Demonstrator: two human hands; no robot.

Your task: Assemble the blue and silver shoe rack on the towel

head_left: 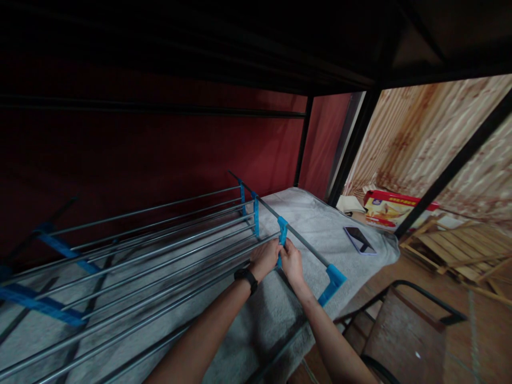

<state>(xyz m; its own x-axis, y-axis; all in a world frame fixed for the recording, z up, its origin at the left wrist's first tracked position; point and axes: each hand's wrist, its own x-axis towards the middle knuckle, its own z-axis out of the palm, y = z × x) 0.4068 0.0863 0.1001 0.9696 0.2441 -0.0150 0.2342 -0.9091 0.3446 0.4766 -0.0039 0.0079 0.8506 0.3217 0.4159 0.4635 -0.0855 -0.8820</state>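
Observation:
A partly assembled rack (168, 242) of thin metal tubes and blue plastic brackets lies across the grey bedding. At its right end, my left hand (264, 258), with a dark watch on the wrist, is closed round a blue bracket (282, 226) where a tube end meets it. Close beside it, my right hand (292, 265) is closed on the same bracket, and the fingers of both hands touch. The bracket's lower part is mostly covered by my fingers. An end tube (308, 245) runs from this bracket to a blue corner piece (334, 277) near the bed's edge.
A phone (360, 240) lies on the grey sheet (308, 208) to the right. Black bunk-bed posts (352, 144) and a low overhead frame surround the bed. On the floor side are a chair (406, 336), a wooden slatted piece (472, 245) and a red box (394, 208).

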